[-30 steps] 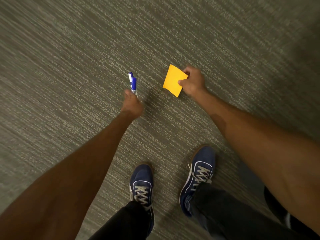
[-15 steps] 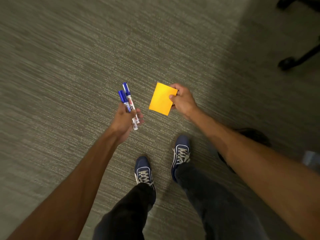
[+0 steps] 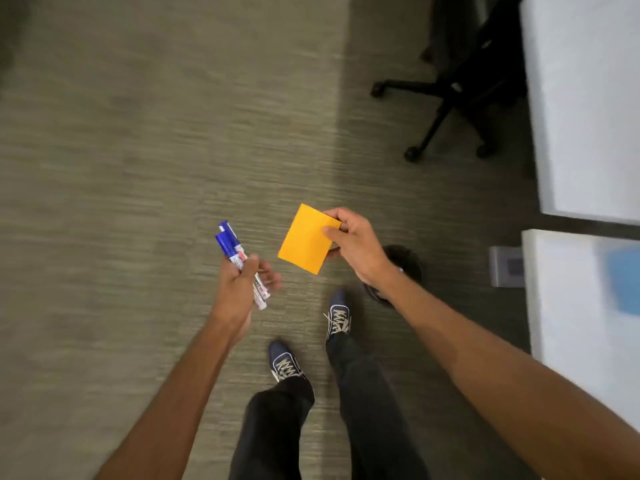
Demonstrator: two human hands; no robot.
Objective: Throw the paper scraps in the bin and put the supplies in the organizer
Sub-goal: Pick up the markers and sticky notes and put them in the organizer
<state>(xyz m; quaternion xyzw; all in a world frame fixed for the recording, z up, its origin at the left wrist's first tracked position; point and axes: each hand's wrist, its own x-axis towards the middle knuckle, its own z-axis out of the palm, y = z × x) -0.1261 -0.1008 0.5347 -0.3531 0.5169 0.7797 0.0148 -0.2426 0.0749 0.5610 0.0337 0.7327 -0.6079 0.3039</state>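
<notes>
Standing on grey-green ribbed carpet floor [image 3: 138,168], looking down past both outstretched bare forearms. Left hand [image 3: 242,289] closed around two white-barrelled markers with blue caps [image 3: 239,258], caps pointing up and away, barrels crossing the palm and poking out below the fingers. Right hand [image 3: 356,244] pinching a bright orange rectangular pad of sticky notes [image 3: 306,239] by its right edge, thumb on the face, fingers behind, the pad tilted with one corner down. Markers and pad held apart, both in the air above the carpet, well clear of any surface.

Below the hands, two navy lace-up sneakers with white laces [image 3: 337,317], dark trousers above them, right foot ahead of the left. Just behind the right wrist, a dark round bin [image 3: 405,261] on the floor, mostly hidden by the arm; contents not discernible. Upper right, a black wheeled office chair base [image 3: 440,98] on the carpet. Along the right edge, two white surfaces [image 3: 588,98] split by a dark gap, the nearer one carrying a blurred light-blue object [image 3: 625,278]. Beside that nearer surface, a grey metal floor box [image 3: 507,266] set in the carpet. Whole view softened by motion blur.
</notes>
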